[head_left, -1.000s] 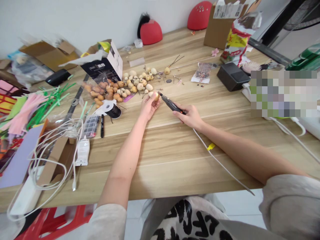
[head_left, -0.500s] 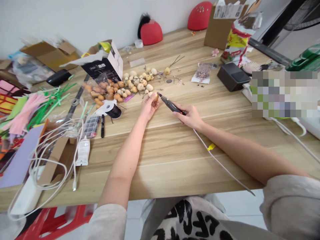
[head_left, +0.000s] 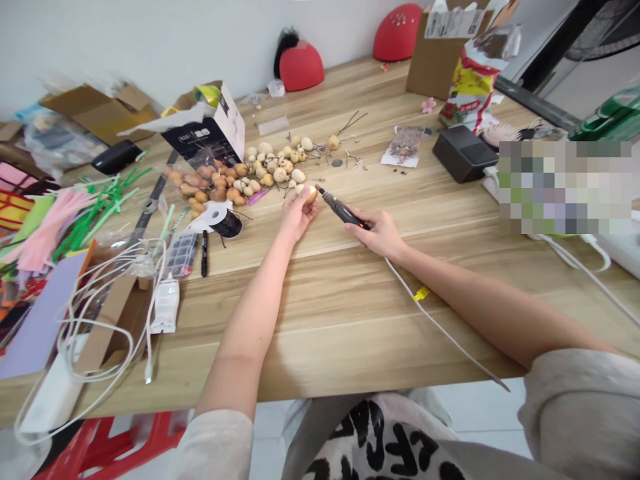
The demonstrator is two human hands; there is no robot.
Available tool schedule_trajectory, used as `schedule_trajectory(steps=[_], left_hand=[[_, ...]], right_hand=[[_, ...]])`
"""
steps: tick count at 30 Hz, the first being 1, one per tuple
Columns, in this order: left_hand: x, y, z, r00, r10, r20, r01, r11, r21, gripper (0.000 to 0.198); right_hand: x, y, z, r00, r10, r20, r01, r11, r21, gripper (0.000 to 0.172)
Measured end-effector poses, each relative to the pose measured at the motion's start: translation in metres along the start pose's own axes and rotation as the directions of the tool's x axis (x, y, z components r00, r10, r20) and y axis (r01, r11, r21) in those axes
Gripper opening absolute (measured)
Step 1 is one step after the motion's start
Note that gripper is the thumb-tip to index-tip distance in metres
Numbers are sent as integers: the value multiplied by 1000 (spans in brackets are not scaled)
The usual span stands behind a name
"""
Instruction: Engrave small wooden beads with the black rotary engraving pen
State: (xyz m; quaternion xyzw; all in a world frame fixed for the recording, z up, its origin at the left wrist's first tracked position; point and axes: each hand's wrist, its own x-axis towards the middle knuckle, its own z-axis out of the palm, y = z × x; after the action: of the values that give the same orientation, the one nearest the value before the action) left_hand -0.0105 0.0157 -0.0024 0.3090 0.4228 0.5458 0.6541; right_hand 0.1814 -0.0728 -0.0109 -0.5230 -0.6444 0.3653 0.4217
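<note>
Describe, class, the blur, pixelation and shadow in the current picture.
Head view: upper-left cardboard box smeared; pixelated patch at far right; soft shadow on the tabletop beside the left forearm; dark rotary tool in the right hand clearer.

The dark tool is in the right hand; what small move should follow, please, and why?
Perhaps bring the dark tool lightly against the round piece: the left hand holds that piece, and the right hand aims the tip from close by, though contact is unclear.
</note>
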Motion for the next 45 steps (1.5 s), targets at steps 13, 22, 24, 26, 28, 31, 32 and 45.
schedule_trajectory(steps=[13,22,24,26,28,31,32,45], left_hand=[[-1,0,1,1000,10,0,-10,1000,-5,20],[-2,0,1,1000,24,-8,-24,1000,0,18],[-2,0,2,1000,25,-5,-25,1000,-1,19],[-2,0,2,1000,24,-8,-24,1000,-4,20],[-2,0,2,1000,25,-10,-25,1000,-9,22],[-1,-1,1,1000,29,3,-29,1000,-8,23],[0,-1,0,1000,29,5,-29,1000,-5,23],[0,-2,0,999,32,-14,-32,999,8,20]], right_hand=[[0,0,0,1000,-24,10,24,1000,7,57],[0,0,0,1000,-17,-1,17,1000,10,57],[-1,-1,0,1000,-22,10,22,1000,8,57],[-1,-1,0,1000,-17,9,17,1000,4,57],[-1,0,0,1000,-8,2,8,1000,2,57],[0,3,0,1000,-15,11,15,1000,4,57],[0,3,0,1000,-16,11,16,1000,6,57],[0,0,1,1000,-10,2,10,1000,14,54]])
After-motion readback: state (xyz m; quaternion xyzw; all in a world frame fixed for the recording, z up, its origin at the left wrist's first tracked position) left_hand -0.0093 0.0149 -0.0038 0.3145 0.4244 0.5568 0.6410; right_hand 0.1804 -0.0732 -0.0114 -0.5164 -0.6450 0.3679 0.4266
